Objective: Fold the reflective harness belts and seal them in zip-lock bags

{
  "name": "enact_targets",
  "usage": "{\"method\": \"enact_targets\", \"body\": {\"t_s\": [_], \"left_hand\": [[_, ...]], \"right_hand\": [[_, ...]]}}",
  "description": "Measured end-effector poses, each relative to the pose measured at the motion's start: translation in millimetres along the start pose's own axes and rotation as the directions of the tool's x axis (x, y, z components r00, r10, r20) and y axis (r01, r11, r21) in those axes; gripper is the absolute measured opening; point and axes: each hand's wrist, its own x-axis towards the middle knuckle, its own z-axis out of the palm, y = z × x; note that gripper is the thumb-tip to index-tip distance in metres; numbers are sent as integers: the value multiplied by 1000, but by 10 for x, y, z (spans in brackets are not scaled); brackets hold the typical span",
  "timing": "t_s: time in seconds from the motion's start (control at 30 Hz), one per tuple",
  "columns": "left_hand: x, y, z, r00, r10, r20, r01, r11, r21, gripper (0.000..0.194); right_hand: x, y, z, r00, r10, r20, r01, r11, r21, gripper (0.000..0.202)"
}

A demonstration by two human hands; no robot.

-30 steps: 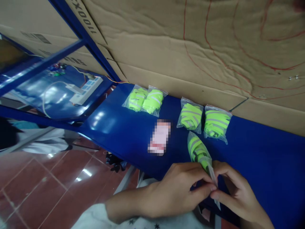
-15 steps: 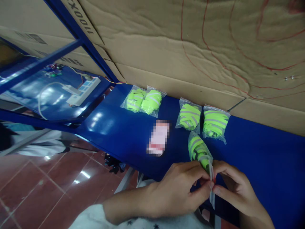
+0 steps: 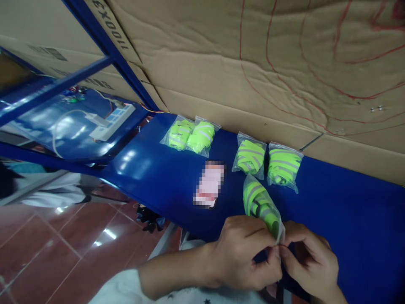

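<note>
A clear plastic bag with a rolled neon-yellow strap with grey stripes inside lies tilted toward me, its top edge between my hands. My left hand pinches that edge with thumb and forefinger. From the other side my right hand pinches the same edge, the fingertips of both hands nearly touching. Just beyond are two similar filled bags, one on the left and one on the right. Two more, a left one and a right one, overlap farther left.
A pixelated phone-like object lies on the blue table. Cardboard stands along the back edge. At left are a blue metal frame and a white power strip with a cable. Red floor tiles show below.
The held bag has tipped slightly left, and my hands have shifted a little along its top edge. My right hand sits slightly lower. The view has moved slightly.
</note>
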Motion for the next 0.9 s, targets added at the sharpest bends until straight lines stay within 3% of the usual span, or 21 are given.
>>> {"method": "enact_targets", "body": {"t_s": [0.07,0.13,0.2,0.3,0.4,0.5,0.57,0.7,0.8,0.9], "left_hand": [[-9,44,-17,996,42,-84,-44,999,-25,9],[-13,92,-42,987,37,-159,-46,998,-53,10],[-2,123,-73,989,11,-148,-20,998,-62,10],[26,93,-115,996,85,-17,-85,996,2,7],[-7,-47,-108,988,116,104,-131,979,154,59],[-156,-244,-26,967,-27,254,-65,935,348,100],[-288,-362,45,946,-127,298,-7,912,410,102],[-464,-491,138,910,-275,309,163,925,344,103],[-483,-522,177,900,-300,315,210,934,288,95],[-485,-558,230,920,-277,276,212,947,243,84]], "right_hand": [[-23,31,-15,991,29,-134,-23,999,46,16],[-37,86,-70,952,110,-285,-85,992,98,15],[-35,139,-142,914,210,-346,-169,975,144,11],[-9,181,-216,884,394,-251,-340,911,233,9],[17,185,-200,844,501,-192,-432,847,311,13],[28,184,-145,841,497,-216,-420,850,318,14],[21,189,-150,850,470,-240,-396,868,299,10],[-48,215,-339,859,435,-271,-403,900,166,7],[-145,256,-536,866,465,-181,-478,878,-29,9],[-245,326,-645,830,554,-67,-558,823,-110,20]]}}
